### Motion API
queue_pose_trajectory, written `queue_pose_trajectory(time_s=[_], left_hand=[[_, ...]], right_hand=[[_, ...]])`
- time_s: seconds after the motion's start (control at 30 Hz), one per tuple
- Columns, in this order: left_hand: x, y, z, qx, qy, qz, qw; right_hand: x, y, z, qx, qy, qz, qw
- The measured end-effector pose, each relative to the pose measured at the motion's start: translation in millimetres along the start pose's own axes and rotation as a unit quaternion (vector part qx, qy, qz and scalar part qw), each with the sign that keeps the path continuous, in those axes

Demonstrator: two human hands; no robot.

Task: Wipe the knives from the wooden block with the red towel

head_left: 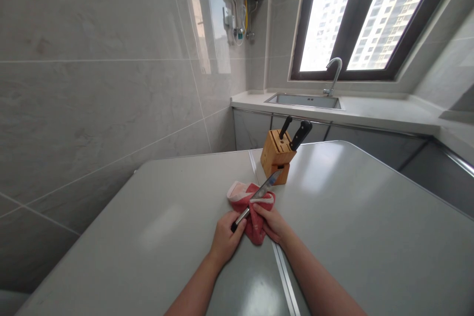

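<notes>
My left hand (pixel 226 238) is closed round the black handle of a kitchen knife (pixel 265 186). The blade slants up and away to the right, its tip in front of the knife block. A red and white cloth (pixel 255 229) is folded over the lower part of the blade. Pinched in my right hand (pixel 273 224), the cloth hangs down toward the table. Just beyond stands a wooden knife block (pixel 274 155) with two black-handled tools (pixel 300 134) in its slots.
Both arms reach over a pale grey table (pixel 166 227) with a metal seam (pixel 284 276) running through it. Behind it, a white counter holds a sink (pixel 303 100) with a tap (pixel 335 75) under a window. A tiled wall (pixel 111 84) borders the left side.
</notes>
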State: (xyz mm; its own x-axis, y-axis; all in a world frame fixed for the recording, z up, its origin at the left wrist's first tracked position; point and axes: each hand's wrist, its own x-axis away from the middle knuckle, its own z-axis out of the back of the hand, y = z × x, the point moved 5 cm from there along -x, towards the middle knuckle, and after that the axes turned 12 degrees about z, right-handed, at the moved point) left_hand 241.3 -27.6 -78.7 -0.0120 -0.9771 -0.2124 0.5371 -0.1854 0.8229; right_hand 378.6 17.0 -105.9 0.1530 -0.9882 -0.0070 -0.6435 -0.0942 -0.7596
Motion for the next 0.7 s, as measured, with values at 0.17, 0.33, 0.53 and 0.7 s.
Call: queue_pose_trajectory(time_s=[0.17, 0.33, 0.53, 0.7], left_hand=[[0.3, 0.3, 1.1, 0.002, 0.003, 0.0, 1.0], [0.3, -0.4, 0.8, -0.003, 0.008, 0.0, 1.0], [1.0, 0.3, 1.5, 0.003, 0.014, 0.003, 1.0], [1.2, 1.4, 2.5, 0.011, 0.015, -0.003, 1.0]], right_hand=[[-0.5, 1.7, 1.5, -0.002, -0.002, 0.0, 1.0], [-1.1, 2.2, 2.6, 0.001, 0.001, 0.004, 1.0], [-0.4, -0.8, 0.6, 0.001, 0.006, 0.005, 1.0], [0.4, -1.2, 0.4, -0.003, 0.012, 0.0, 1.0]])
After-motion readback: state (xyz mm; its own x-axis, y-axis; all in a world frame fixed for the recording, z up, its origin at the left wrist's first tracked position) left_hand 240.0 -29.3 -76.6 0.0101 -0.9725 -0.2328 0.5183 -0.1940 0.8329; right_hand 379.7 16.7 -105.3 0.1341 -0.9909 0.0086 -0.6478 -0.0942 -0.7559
